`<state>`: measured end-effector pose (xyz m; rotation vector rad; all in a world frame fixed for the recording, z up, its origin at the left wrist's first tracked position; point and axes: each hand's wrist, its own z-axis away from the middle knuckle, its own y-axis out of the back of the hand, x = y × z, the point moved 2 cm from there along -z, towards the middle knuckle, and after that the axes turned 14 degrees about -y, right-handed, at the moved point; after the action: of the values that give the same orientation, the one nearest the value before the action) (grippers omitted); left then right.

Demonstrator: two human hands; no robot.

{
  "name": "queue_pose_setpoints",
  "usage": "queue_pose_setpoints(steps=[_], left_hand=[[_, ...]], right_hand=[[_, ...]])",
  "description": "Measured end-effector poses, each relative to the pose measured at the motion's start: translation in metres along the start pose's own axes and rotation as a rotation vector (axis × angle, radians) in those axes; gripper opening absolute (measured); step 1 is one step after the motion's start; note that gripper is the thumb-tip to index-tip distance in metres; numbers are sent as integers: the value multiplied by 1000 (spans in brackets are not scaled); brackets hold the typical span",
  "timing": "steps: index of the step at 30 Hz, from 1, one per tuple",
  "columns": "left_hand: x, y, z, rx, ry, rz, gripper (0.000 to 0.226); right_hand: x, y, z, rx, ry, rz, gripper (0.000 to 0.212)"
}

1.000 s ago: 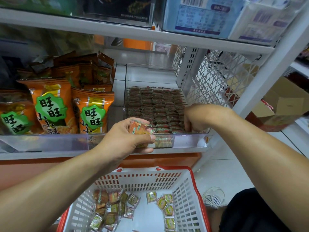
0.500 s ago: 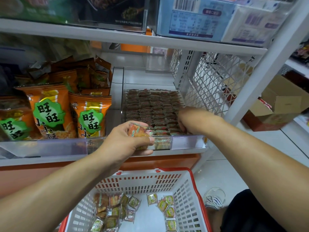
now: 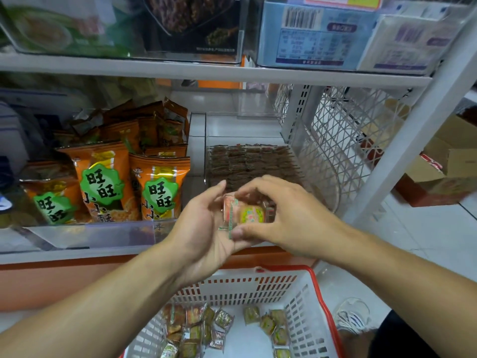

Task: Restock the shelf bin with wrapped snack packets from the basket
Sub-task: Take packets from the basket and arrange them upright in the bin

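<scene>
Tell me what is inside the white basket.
Loose wrapped snack packets lie on the floor of the basket, a bigger heap on the left, a few on the right. The left forearm covers its near left corner.

Bin (image 3: pixel 296 140) front wall hidden behind both hands. Packet stack (image 3: pixel 245 214) blurred, count indeterminate. Basket (image 3: pixel 320 306) cut off at bottom edge.

Orange snack bags (image 3: pixel 103 180) on the shelf read "旺旺" on green badges, "小小酥" below; other labels blurred.
</scene>
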<state>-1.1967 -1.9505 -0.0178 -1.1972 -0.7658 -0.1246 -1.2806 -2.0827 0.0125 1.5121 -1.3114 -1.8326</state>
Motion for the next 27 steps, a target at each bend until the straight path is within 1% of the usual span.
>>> queue_pose_setpoints(steps=[1, 3, 5, 7, 9, 11, 13, 14, 16, 17, 18, 19, 21, 24, 27], left_hand=[[0, 0, 1, -12, 11, -21, 57], [-1, 4, 2, 8, -1, -123, 55], [1, 5, 3, 42, -27, -203, 51], [3, 6, 3, 65, -57, -212, 48], [6, 7, 4, 130, -103, -223, 48], [8, 8, 5, 176, -161, -278, 42], [10, 10, 6, 181, -253, -454, 27], [11, 12, 8, 173, -329, -608, 28], [15, 16, 13, 194, -540, -981, 45], [17, 15, 15, 209, -641, -1117, 49], [17, 15, 16, 207, -712, -1193, 51], [16, 14, 17, 192, -747, -1217, 52], [13, 12, 18, 146, -762, -1158, 52], [9, 8, 19, 106, -750, -1044, 53], [9, 10, 18, 97, -693, -982, 60]], right_hand=[[2, 0, 2, -2, -11, -28, 58], [9, 5, 0, 13, -48, -142, 48], [14, 11, -3, -18, -127, -250, 38], [19, 14, -3, -98, -201, -419, 29], [21, 16, 0, -192, -247, -635, 22], [23, 20, 3, -252, -273, -772, 25], [24, 23, 6, -321, -301, -874, 31], [24, 24, 7, -367, -319, -934, 32], [24, 28, 9, -441, -359, -1058, 32], [24, 30, 10, -462, -371, -1099, 31], [23, 30, 11, -473, -379, -1117, 30], [21, 29, 12, -478, -387, -1117, 30], [19, 24, 13, -463, -411, -1124, 31], [15, 15, 13, -423, -433, -1172, 30], [14, 14, 11, -356, -428, -1164, 31]])
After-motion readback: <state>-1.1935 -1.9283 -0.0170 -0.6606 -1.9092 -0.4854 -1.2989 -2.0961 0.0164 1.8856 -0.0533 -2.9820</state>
